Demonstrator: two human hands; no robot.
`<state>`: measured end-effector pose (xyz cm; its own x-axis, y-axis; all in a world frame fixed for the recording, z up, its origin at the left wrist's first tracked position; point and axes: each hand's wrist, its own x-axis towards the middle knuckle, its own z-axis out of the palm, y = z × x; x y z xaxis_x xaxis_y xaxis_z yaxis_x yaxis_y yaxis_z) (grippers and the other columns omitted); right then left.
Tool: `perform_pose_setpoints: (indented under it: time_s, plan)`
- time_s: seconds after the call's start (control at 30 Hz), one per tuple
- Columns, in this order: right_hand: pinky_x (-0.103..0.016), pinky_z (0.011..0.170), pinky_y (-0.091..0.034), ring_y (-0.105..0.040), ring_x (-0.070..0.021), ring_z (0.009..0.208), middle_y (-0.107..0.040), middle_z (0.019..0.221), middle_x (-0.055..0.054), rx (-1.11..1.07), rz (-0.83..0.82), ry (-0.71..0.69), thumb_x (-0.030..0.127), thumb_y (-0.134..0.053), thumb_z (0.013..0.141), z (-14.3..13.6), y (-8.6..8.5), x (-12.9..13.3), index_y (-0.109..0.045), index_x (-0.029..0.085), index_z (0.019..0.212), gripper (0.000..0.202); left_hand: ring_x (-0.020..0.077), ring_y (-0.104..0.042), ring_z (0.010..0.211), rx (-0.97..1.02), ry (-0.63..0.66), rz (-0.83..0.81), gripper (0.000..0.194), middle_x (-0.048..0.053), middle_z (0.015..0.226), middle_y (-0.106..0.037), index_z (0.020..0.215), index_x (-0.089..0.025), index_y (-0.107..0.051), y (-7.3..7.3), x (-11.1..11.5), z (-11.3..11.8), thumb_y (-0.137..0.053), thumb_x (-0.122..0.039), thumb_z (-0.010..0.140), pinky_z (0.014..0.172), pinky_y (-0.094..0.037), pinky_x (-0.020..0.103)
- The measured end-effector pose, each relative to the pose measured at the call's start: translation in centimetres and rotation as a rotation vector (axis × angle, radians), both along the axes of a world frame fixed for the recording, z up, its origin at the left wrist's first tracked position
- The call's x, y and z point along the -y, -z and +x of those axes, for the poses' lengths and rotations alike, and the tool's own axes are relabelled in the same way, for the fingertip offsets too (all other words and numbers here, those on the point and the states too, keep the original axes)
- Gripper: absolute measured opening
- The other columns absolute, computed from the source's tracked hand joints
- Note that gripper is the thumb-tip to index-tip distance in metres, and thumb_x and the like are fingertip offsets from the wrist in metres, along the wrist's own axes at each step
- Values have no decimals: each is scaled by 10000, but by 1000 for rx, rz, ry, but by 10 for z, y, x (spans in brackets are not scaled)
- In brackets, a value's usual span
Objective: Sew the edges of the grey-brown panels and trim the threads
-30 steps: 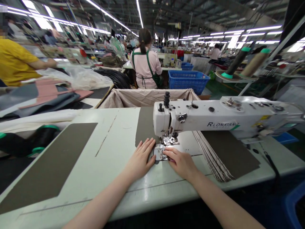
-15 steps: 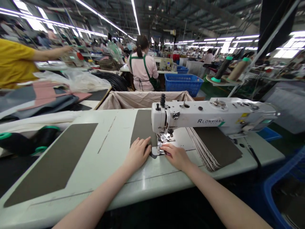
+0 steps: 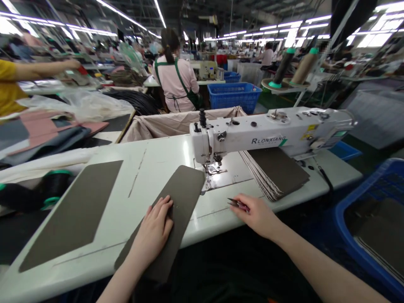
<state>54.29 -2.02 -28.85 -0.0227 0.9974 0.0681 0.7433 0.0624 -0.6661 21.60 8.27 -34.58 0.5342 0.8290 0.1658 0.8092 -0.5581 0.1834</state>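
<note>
My left hand (image 3: 158, 225) lies flat, fingers stretched, on a dark olive fabric panel (image 3: 183, 189) that slants across the table and hangs past its front edge. In my right hand (image 3: 257, 212) are small thread snips (image 3: 239, 205), blades pointing left, held above the table's front edge. A white sewing machine (image 3: 233, 134) stands just beyond; its needle area (image 3: 212, 170) is beside the panel's far right corner. To the right, under the machine arm, rests a stack of similar panels (image 3: 274, 172) with pale edges showing.
Another olive panel (image 3: 75, 210) lies on the table's left. Black thread cones (image 3: 53, 185) sit beyond it. A cloth-lined bin (image 3: 148, 126) is behind the table; a blue basket (image 3: 339, 219) stands at right. A co-worker in a pink top (image 3: 176, 84) sits ahead.
The panel has come away from the needle toward me and turned, under my left hand. My right hand has moved back from the needle area, and the snips now show clearly.
</note>
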Motion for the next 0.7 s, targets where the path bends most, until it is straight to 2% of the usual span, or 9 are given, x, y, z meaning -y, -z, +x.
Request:
perform_pose_setpoints:
  time_s: [0.07, 0.13, 0.23, 0.3, 0.4, 0.5, 0.6, 0.7]
  plan:
    - [-251, 643, -417, -603, -156, 698, -654, 776, 24, -89, -92, 66, 444, -525, 941, 4, 6, 29, -602, 233, 981, 228, 270, -315, 1420, 26, 123, -52, 410, 98, 1503, -403, 1314, -188, -444, 0, 11, -7, -378, -199, 909, 1163, -258, 540]
    - [-254, 639, -420, -600, -159, 704, -643, 781, 20, -158, -145, 128, 438, -501, 953, 6, 18, 49, -581, 229, 978, 225, 242, -297, 1430, 47, 256, -118, 423, 74, 1513, -388, 1319, -209, -422, -1, 13, -5, -368, -156, 903, 1184, -224, 534]
    - [-255, 640, -418, -600, -159, 705, -613, 767, 21, -192, -149, 218, 402, -450, 979, 9, 36, 65, -538, 228, 932, 201, 226, -319, 1418, 43, 412, -200, 443, 60, 1500, -405, 1318, -225, -419, -6, 0, 10, -359, -118, 893, 1187, -222, 528]
    - [-256, 631, -409, -594, -158, 683, -590, 743, 27, -152, -126, 284, 386, -445, 982, 12, 47, 71, -503, 232, 916, 178, 231, -362, 1391, 41, 479, -233, 414, 63, 1470, -440, 1277, -227, -456, -12, -11, 23, -352, -113, 893, 1170, -266, 515]
    - [-258, 603, -385, -584, -161, 647, -568, 716, 35, -66, -115, 328, 369, -447, 982, 15, 58, 78, -474, 238, 913, 150, 250, -488, 1262, 62, 467, -193, 276, 72, 1332, -546, 1153, -230, -535, -23, -9, 51, -390, -176, 924, 1080, -397, 477]
    - [-257, 585, -367, -582, -162, 628, -561, 696, 40, -16, -119, 324, 362, -444, 984, 13, 64, 82, -466, 239, 906, 148, 254, -542, 1126, 128, 395, -115, 233, 67, 1184, -590, 1166, -247, -545, -29, 19, 93, -482, -293, 946, 985, -461, 443]
    - [-255, 593, -366, -599, -163, 654, -592, 736, 28, 22, -111, 311, 346, -440, 988, 10, 63, 82, -472, 234, 935, 128, 257, -543, 1065, 187, 379, -84, 295, 70, 1143, -579, 1218, -244, -520, -23, 52, 140, -541, -326, 935, 933, -479, 422]
    - [-254, 582, -354, -601, -160, 650, -611, 756, 19, 65, -109, 295, 330, -428, 993, 9, 60, 78, -473, 228, 932, 128, 240, -557, 966, 202, 364, -94, 150, 63, 1040, -584, 1088, -215, -549, -14, 68, 173, -513, -265, 952, 859, -495, 393]
